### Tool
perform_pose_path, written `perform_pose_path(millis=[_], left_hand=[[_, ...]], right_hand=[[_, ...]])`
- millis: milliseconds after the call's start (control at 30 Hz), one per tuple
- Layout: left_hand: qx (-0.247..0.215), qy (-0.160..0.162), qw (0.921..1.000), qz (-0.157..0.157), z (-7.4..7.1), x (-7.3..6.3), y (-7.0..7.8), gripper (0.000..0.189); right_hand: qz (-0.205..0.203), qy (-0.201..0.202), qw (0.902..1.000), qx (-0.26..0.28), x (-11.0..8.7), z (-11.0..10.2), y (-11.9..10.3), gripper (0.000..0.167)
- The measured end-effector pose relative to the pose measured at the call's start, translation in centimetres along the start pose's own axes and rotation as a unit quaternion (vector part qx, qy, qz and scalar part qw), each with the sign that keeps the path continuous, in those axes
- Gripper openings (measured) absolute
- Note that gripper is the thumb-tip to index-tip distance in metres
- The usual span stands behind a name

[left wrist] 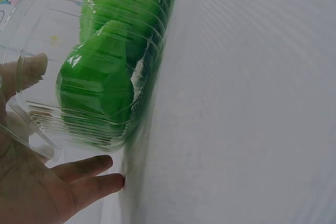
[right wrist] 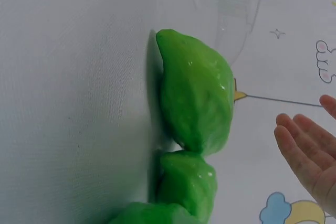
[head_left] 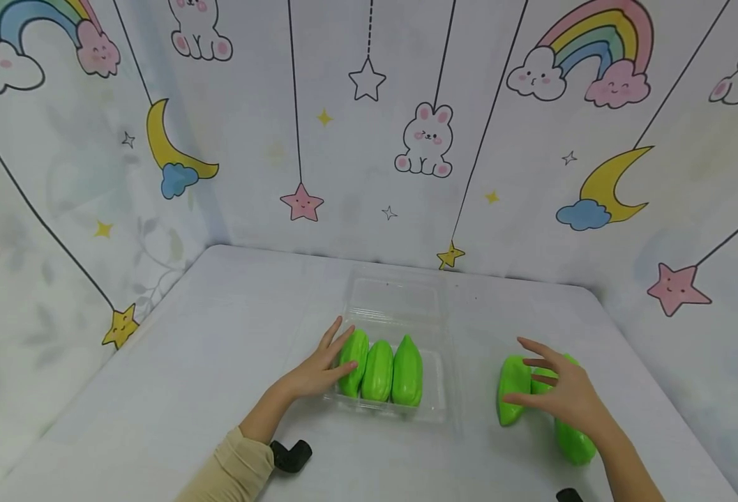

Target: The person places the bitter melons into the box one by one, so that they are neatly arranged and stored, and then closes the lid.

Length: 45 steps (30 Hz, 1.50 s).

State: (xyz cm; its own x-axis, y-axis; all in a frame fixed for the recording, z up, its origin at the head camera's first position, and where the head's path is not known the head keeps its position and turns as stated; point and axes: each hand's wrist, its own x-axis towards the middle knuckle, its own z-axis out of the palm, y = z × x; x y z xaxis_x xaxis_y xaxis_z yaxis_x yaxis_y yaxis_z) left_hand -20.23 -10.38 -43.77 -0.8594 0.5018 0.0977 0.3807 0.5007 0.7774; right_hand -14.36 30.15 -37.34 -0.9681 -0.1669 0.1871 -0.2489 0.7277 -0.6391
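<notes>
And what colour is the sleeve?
The sleeve is plain beige; the head view shows it best.

I am finding no words, brands or numbers to read. I am seeing no legible labels or signs.

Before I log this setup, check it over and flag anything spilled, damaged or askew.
Nothing stands out as spilled or damaged. Three green pieces lie side by side in the clear container, its lid open behind. The loose green pieces by the right hand lie less neatly on the table, but that hardly looks odd.
</notes>
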Motion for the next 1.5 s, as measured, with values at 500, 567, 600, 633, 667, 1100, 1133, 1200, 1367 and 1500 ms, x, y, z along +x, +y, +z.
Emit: perform_pose_path(millis=[500,567,600,633,667,1100,1133,1200,1367,1500], left_hand=[[-0.008,-0.001,0.9999,-0.008,-0.1,-0.1,0.1,0.069],[-0.007,0.0,0.9999,-0.007,-0.1,-0.1,0.0,0.069],[-0.006,0.001,1.0,-0.005,-0.1,-0.1,0.0,0.069],[-0.006,0.001,1.0,-0.005,0.0,-0.1,-0.1,0.069],[-0.005,0.0,1.0,-0.008,0.0,-0.1,-0.1,0.069],[-0.006,0.003,1.0,0.002,0.1,0.1,-0.1,0.068],[-0.006,0.003,1.0,0.001,0.1,0.1,-0.1,0.068],[-0.006,0.004,1.0,0.001,0.1,0.1,-0.1,0.069],[-0.007,0.002,1.0,0.002,0.2,0.0,-0.3,0.069],[-0.009,0.002,1.0,0.003,0.1,-0.1,0.0,0.068]], right_hand=[[0.008,0.015,0.9991,-0.039,-1.0,-1.3,1.1,0.088],[0.008,0.018,0.9989,-0.042,-1.3,-1.4,1.4,0.087],[0.007,0.021,0.9989,-0.042,-1.4,-1.4,1.5,0.087],[0.006,0.023,0.9989,-0.042,-1.5,-1.5,1.6,0.087],[0.006,0.024,0.9988,-0.042,-1.6,-1.5,1.8,0.087],[0.028,0.025,0.9981,-0.05,-2.6,-2.3,3.6,0.086],[0.021,0.028,0.9981,-0.05,-2.6,-2.4,3.8,0.085],[0.008,0.033,0.998,-0.053,-2.9,-2.4,4.1,0.084],[-0.012,0.04,0.9974,-0.059,-3.3,-2.9,4.8,0.083],[0.006,0.037,0.9968,-0.071,-3.7,-3.5,5.2,0.083]])
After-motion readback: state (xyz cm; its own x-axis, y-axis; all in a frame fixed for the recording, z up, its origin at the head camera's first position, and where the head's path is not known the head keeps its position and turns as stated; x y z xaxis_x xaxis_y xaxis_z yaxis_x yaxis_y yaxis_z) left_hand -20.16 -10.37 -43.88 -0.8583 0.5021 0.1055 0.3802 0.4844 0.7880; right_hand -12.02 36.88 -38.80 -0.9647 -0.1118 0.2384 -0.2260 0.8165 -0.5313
